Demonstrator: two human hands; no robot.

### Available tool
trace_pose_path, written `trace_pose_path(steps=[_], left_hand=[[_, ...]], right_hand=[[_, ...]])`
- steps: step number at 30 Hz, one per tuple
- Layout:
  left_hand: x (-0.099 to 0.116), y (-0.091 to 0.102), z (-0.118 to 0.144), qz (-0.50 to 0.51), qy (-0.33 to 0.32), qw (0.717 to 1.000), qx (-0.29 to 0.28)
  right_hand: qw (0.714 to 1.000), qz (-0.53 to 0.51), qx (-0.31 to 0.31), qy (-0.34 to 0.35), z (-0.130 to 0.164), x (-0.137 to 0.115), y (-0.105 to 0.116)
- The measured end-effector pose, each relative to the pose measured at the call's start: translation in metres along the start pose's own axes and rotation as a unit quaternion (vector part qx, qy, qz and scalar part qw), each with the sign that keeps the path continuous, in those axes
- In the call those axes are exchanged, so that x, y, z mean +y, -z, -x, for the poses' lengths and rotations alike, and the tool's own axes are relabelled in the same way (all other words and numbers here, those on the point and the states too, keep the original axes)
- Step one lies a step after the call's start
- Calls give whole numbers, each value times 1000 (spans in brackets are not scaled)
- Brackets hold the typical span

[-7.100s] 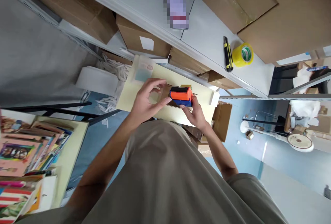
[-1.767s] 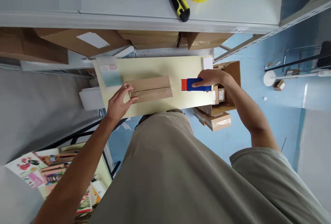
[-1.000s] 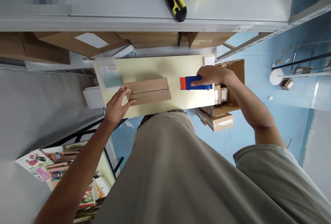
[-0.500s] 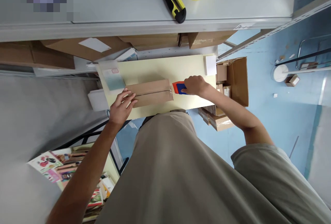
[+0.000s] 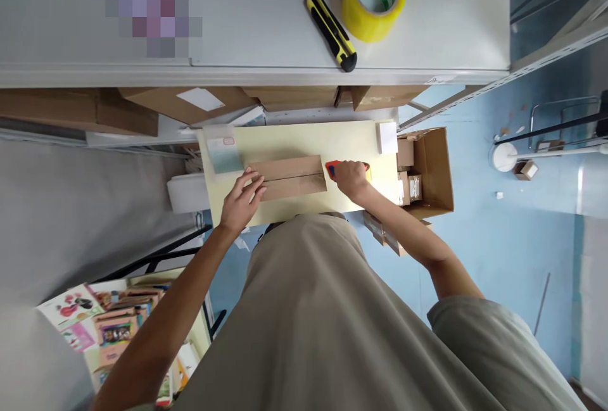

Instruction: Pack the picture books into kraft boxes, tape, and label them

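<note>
A long, flat brown cardboard box (image 5: pixel 297 184) with a seam down its middle lies on the pale yellow tabletop (image 5: pixel 304 139). My left hand (image 5: pixel 241 203) rests on the box's left end, fingers spread apart. Just off the right end, my right hand (image 5: pixel 350 180) is wrapped round a red-and-blue tape dispenser (image 5: pixel 332 169). Some yellow shows on the dispenser's far side; the hand covers most of it.
A roll of yellow tape (image 5: pixel 350 9) and a yellow-and-black utility knife (image 5: pixel 330 30) lie on the grey shelf (image 5: pixel 247 25) above. An open carton (image 5: pixel 434 170) holding small boxes stands right of the table. Picture books (image 5: pixel 118 328) fill a cart at lower left.
The view has shifted, so the shelf shows more fully and the table sits lower. My right hand has turned with the tape dispenser, still near the box's right end. My left hand stays on the box.
</note>
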State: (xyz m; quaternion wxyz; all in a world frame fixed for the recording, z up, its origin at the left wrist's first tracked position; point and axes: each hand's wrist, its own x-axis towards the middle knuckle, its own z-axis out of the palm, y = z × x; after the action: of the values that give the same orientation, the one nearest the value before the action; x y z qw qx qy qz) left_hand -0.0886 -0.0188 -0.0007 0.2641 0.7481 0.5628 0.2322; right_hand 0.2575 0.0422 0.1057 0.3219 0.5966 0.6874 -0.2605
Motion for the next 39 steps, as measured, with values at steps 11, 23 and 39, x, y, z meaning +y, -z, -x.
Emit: trace_pose_path(steps=[11,23,39], left_hand=[[48,21,-33,-4,-16,1000,2],[155,81,-193,65,-124,972,190],[41,-16,19,172,287,941,51]], right_hand=[[975,-114,139,-130,52,24,32],[906,-71,410,73,-18,-76,225],[915,-340,217,4,15,-56,-66]])
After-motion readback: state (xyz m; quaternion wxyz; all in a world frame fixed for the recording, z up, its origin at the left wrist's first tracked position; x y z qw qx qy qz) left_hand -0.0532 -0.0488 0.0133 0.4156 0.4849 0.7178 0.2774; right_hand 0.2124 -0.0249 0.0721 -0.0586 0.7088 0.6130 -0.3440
